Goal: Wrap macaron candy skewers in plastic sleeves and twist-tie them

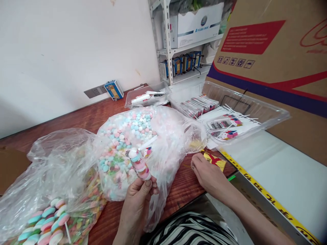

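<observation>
Upright in my left hand [140, 197] is a candy skewer [140, 164] of pastel pieces in a clear wrapper, pinched at its lower end between thumb and fingers. A small printed label [148, 151] shows beside it. My right hand [208, 173] rests at the table's right side with its fingers curled together. It is next to a yellow and red packet [215, 161], and a thin yellow strand shows by the fingertips. What those fingers hold, if anything, is hidden. Behind the skewer lies a big clear bag of pastel candies [141, 126].
A second clear bag with gummy candies [88, 211] lies at left, with several candy skewers [47, 221] on it. Clear trays hold white sticks and printed packets [199, 105], and markers [141, 98]. A large cardboard box [276, 68] rises at right. Yellow tape [268, 199] edges a white surface.
</observation>
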A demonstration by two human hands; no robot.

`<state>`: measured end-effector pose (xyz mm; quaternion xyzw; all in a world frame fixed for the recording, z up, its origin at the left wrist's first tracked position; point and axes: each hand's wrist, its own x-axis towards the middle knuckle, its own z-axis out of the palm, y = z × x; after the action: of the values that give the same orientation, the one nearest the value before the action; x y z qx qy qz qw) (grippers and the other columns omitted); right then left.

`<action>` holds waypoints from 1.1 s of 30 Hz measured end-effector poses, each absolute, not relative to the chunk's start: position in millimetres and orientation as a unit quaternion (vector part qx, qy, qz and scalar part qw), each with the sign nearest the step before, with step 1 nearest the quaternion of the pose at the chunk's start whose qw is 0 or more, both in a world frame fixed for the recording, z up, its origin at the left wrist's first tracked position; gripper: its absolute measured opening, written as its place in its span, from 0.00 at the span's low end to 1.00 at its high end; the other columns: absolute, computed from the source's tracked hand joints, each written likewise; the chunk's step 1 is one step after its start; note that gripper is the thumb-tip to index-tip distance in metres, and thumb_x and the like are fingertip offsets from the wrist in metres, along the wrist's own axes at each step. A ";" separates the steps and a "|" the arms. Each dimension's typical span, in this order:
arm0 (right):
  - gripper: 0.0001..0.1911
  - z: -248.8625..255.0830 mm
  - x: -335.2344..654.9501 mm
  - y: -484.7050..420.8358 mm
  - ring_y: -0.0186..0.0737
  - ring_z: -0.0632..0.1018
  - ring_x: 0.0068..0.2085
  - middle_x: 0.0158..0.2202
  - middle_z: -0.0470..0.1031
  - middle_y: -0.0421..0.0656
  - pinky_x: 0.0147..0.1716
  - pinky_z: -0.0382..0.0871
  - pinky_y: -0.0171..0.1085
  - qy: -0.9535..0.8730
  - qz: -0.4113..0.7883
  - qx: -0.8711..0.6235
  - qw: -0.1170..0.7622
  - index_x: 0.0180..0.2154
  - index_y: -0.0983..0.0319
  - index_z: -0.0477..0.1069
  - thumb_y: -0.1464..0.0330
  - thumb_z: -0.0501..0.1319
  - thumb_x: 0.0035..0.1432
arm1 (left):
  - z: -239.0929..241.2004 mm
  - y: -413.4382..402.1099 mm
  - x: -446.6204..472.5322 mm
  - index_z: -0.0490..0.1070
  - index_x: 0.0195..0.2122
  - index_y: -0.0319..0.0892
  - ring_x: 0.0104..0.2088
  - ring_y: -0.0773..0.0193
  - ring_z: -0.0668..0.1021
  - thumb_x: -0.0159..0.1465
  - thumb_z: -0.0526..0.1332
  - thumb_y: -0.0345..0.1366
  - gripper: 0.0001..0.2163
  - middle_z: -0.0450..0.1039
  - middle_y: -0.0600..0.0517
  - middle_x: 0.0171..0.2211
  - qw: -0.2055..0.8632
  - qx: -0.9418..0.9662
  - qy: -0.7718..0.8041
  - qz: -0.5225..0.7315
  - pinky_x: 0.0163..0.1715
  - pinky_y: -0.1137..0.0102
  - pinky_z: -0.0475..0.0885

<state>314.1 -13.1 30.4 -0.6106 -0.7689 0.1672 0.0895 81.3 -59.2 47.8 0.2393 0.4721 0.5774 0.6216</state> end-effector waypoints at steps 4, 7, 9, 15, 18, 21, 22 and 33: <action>0.09 59.5 295.9 -46.0 0.39 0.74 0.34 0.33 0.72 0.41 0.34 0.68 0.35 -0.753 0.305 -0.504 0.293 0.36 0.57 0.63 0.66 0.49 0.69 | 48.8 -54.2 98.2 0.78 0.31 0.37 0.21 0.72 0.68 0.57 0.68 0.41 0.10 0.70 0.54 0.21 0.614 0.276 0.514 0.532 0.23 0.75 0.63; 0.06 63.1 261.6 -47.4 0.37 0.74 0.32 0.31 0.72 0.40 0.32 0.68 0.34 -0.745 0.331 -0.433 0.384 0.37 0.58 0.64 0.69 0.51 0.68 | 51.0 -49.8 105.1 0.77 0.33 0.38 0.21 0.71 0.65 0.62 0.62 0.41 0.11 0.66 0.56 0.20 0.563 0.370 0.546 0.498 0.24 0.74 0.60; 0.06 57.4 240.1 -42.7 0.37 0.76 0.33 0.33 0.74 0.41 0.33 0.70 0.34 -0.756 0.301 -0.395 0.427 0.38 0.58 0.65 0.72 0.51 0.67 | 52.8 -49.7 104.0 0.75 0.32 0.39 0.28 0.68 0.69 0.65 0.58 0.38 0.10 0.69 0.54 0.25 0.484 0.454 0.582 0.470 0.30 0.72 0.63; 0.08 37.3 217.7 -35.2 0.36 0.79 0.36 0.36 0.76 0.40 0.36 0.74 0.31 -0.709 0.251 -0.388 0.533 0.44 0.58 0.67 0.73 0.57 0.64 | 51.6 -59.1 92.2 0.71 0.34 0.41 0.36 0.62 0.71 0.68 0.49 0.30 0.12 0.70 0.50 0.34 0.270 0.590 0.658 0.383 0.38 0.67 0.65; 0.08 31.4 215.7 -33.0 0.36 0.80 0.36 0.37 0.76 0.41 0.35 0.75 0.31 -0.706 0.237 -0.398 0.535 0.45 0.58 0.67 0.72 0.58 0.63 | 47.9 -62.2 90.8 0.71 0.35 0.42 0.34 0.61 0.71 0.67 0.49 0.29 0.11 0.69 0.50 0.32 0.186 0.625 0.674 0.347 0.35 0.67 0.65; 0.08 27.4 211.7 -29.1 0.38 0.80 0.35 0.36 0.77 0.42 0.34 0.75 0.33 -0.715 0.175 -0.412 0.537 0.45 0.59 0.68 0.72 0.59 0.63 | 44.0 -63.3 91.8 0.70 0.36 0.42 0.32 0.60 0.72 0.67 0.49 0.29 0.10 0.69 0.49 0.32 0.131 0.649 0.674 0.328 0.32 0.67 0.66; 0.07 27.0 210.7 -27.6 0.38 0.80 0.34 0.36 0.77 0.42 0.33 0.75 0.33 -0.716 0.154 -0.416 0.539 0.44 0.59 0.68 0.72 0.59 0.63 | 42.5 -63.4 92.0 0.69 0.38 0.42 0.31 0.60 0.73 0.68 0.49 0.29 0.10 0.70 0.49 0.32 0.126 0.646 0.676 0.331 0.32 0.67 0.67; 0.08 25.7 206.5 -22.4 0.40 0.77 0.34 0.33 0.76 0.44 0.34 0.72 0.37 -0.783 0.080 -0.340 0.515 0.42 0.62 0.68 0.77 0.59 0.62 | 32.9 -69.4 92.7 0.63 0.54 0.42 0.35 0.60 0.79 0.67 0.53 0.32 0.14 0.76 0.47 0.37 0.036 0.665 0.637 0.388 0.34 0.68 0.73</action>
<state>206.5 -22.4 25.7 -0.3399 -0.7828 0.0803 0.5151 92.7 -69.4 32.9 0.6647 0.6373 0.3882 0.0364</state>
